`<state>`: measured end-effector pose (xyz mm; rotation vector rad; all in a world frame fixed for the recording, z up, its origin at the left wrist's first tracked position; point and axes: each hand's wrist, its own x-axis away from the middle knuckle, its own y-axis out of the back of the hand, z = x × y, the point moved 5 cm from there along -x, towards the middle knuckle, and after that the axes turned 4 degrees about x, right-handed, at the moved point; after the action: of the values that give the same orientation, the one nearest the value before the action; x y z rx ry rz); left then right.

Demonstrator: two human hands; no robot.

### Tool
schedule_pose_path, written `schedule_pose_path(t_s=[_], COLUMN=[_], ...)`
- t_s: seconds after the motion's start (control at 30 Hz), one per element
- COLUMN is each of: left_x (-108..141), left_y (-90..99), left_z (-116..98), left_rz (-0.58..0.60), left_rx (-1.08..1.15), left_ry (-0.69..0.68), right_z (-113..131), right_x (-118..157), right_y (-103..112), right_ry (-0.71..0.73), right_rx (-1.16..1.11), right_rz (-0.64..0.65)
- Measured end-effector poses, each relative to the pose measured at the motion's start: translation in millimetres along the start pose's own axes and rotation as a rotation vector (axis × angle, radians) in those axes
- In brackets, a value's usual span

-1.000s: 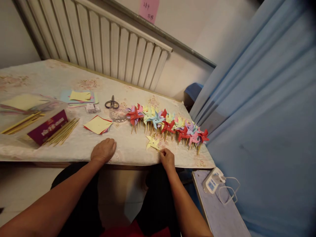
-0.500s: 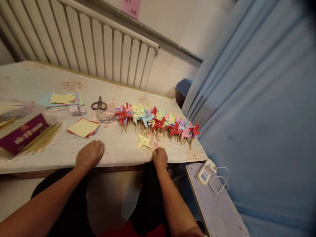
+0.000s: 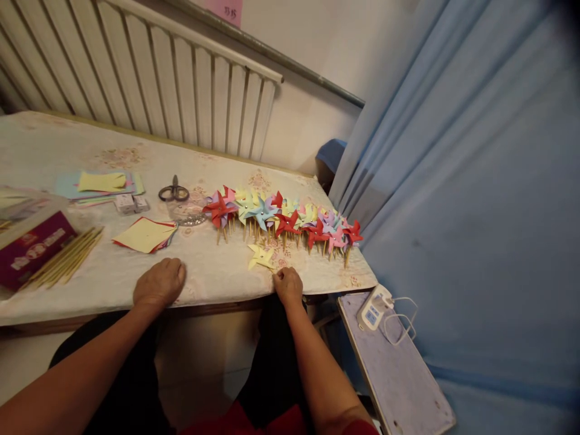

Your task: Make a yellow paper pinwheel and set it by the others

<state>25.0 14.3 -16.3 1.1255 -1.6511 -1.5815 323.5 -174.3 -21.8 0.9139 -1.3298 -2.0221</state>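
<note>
My right hand (image 3: pixel 289 286) is closed on the stick of a yellow paper pinwheel (image 3: pixel 261 257) at the table's front edge. The pinwheel's head lies up and to the left of my fingers. My left hand (image 3: pixel 161 281) rests as a fist on the cloth, below a stack of square paper sheets (image 3: pixel 145 234); whether anything is inside it is hidden. Beyond the yellow pinwheel stands a long cluster of red, yellow, blue, pink and purple pinwheels (image 3: pixel 287 223) on sticks.
Scissors (image 3: pixel 174 191), a clear bag of small shiny pieces (image 3: pixel 192 218) and small boxes (image 3: pixel 130 204) lie on the flowered tablecloth (image 3: pixel 217 284). At left are thin sticks (image 3: pixel 67 258) by a purple box (image 3: pixel 34 251). A power strip (image 3: pixel 375 308) sits on a bench (image 3: pixel 399 374).
The view has shifted slightly, so most things appear a little further left. Both hands keep their places and the yellow pinwheel stays in my right hand.
</note>
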Motion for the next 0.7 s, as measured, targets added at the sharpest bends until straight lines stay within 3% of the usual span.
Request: schedule_pose_path(t_s=[0.23, 0.7], left_x=[2.0, 2.6], left_y=[0.1, -1.7], left_z=[-1.4, -0.8], left_rz=[-0.039, -0.054], left_rx=[-0.002, -0.011], left_ry=[-0.009, -0.012], right_z=[0.9, 1.0], right_x=[-0.1, 2.0], right_y=[-1.8, -4.7], right_ry=[-0.006, 0.008], right_rx=[0.014, 0.041], right_rz=[0.053, 0.031])
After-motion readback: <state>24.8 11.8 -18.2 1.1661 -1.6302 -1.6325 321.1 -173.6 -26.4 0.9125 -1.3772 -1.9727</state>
